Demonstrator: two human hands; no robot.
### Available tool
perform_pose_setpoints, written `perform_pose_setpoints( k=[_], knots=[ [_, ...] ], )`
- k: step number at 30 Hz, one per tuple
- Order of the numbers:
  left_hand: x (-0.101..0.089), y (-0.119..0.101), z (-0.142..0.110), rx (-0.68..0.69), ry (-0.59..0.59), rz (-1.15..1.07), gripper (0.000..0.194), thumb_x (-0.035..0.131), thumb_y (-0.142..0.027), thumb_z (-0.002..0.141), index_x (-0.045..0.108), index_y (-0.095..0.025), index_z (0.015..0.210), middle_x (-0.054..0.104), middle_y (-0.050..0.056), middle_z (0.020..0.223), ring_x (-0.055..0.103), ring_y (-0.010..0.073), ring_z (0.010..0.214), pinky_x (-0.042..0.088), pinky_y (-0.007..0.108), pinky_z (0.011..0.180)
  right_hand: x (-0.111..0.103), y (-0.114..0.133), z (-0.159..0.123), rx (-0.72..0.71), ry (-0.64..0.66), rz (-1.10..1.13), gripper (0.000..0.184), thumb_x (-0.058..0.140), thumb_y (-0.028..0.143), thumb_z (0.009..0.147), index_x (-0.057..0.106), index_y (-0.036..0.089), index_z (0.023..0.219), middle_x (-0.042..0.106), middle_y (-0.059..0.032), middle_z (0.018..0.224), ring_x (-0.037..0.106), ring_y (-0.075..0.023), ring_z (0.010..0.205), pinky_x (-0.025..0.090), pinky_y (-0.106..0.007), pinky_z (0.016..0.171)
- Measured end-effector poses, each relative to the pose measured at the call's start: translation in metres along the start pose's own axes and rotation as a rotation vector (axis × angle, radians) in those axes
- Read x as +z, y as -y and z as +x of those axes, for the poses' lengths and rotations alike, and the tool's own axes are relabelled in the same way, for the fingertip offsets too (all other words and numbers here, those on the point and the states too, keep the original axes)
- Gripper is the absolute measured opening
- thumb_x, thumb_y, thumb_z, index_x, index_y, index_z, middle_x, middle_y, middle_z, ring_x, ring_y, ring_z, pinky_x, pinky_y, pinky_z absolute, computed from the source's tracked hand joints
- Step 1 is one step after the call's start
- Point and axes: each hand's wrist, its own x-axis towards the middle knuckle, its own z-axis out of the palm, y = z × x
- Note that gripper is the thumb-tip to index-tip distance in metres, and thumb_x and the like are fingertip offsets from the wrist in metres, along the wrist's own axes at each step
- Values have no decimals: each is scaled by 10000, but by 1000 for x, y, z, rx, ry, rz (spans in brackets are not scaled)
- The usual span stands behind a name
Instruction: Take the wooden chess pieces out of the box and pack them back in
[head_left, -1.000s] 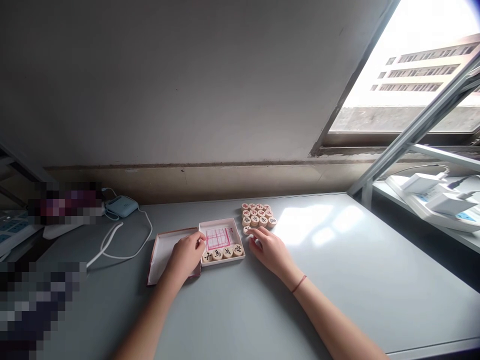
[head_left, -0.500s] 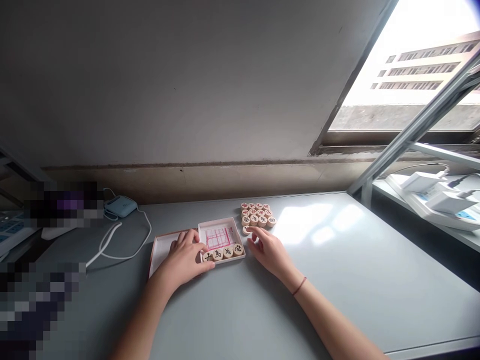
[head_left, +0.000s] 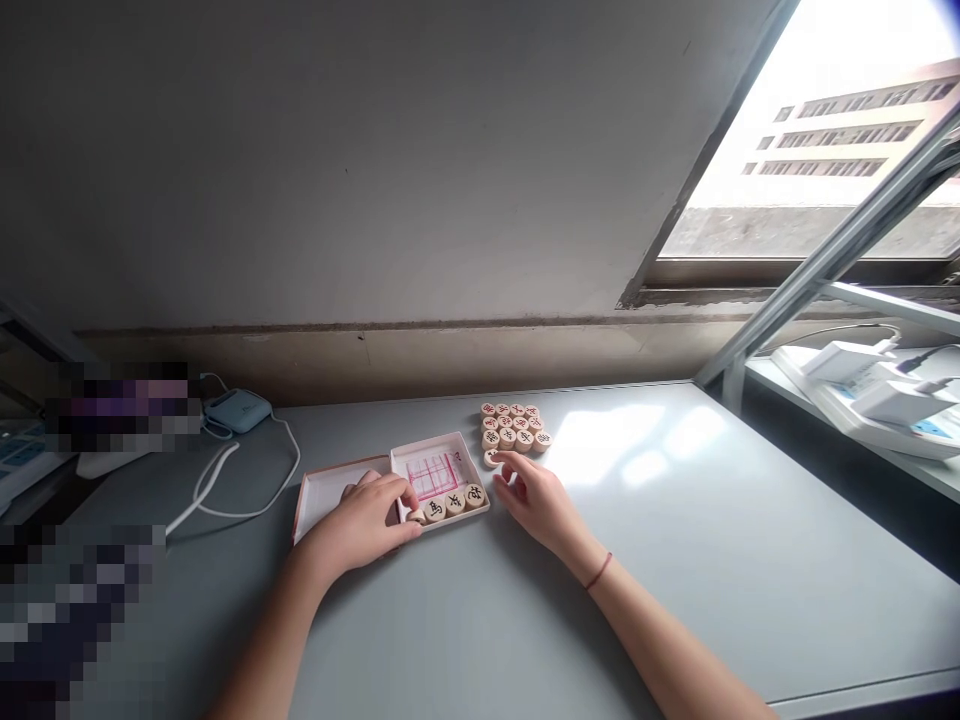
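My left hand [head_left: 365, 518] is at the near left corner of an open white box [head_left: 476, 470]. Its thumb and index finger are closed round the leftmost Chinese chess piece [head_left: 416, 517], which they partly cover. Several round wooden pieces with black characters, such as this one [head_left: 454, 503], stand in a row along the box's near side. Right of the box, my right hand [head_left: 531, 492] has its index fingertip on a lone piece [head_left: 490, 458], thumb close by and other fingers curled. Just beyond is a block of pieces [head_left: 514, 428] in rows, with red characters and some darker ones.
The box lid [head_left: 321, 490] lies inside up, partly under my left hand. A blue device [head_left: 238, 411] and white cables [head_left: 244, 515] are at the left. A metal frame [head_left: 795, 270] and white chargers [head_left: 900, 385] stand at the right. Sunlight falls on the grey table [head_left: 465, 630].
My left thumb and index finger have drawn together over the leftmost piece, hiding most of its face. My right hand stays at the lone piece. The view has shifted slightly.
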Motion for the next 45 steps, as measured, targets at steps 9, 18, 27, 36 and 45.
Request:
perform_pose_setpoints(
  k=[9,18,27,36,45],
  knots=[
    [1,-11,3,113,-199,-208,211,484,-431,860,587,-261,933,656,-14,888,611,179,845,455,272,773,1,31,-7,-279,-233,23,196,529,236,864,585,226,1051,626,-106,1034,626,-192,857,531,-322,723],
    [15,-27,5,243,-128,-422,266,488,-479,877,571,-239,955,667,-14,857,617,161,825,476,260,777,6,49,-11,-420,-211,49,181,535,195,881,571,221,1057,678,-84,1008,637,-161,798,511,-289,705],
    [19,-4,19,175,-291,8,314,368,-331,921,663,-238,979,675,40,996,567,241,973,424,374,873,9,-2,10,53,-212,-78,144,513,320,884,615,219,883,688,-22,924,524,-94,506,432,-232,537],
    [24,1,23,194,-327,64,210,433,-266,894,641,-236,913,648,37,1034,588,220,979,408,360,866,17,-8,7,89,-155,-150,198,479,214,847,615,225,991,672,-48,1041,587,-133,619,447,-250,577],
    [25,2,24,178,-328,125,142,473,-209,871,575,-223,773,672,4,972,592,202,963,352,348,841,15,-5,7,46,-179,-189,212,469,219,864,597,215,1033,659,-56,1011,582,-131,613,449,-251,556]
  ],
)
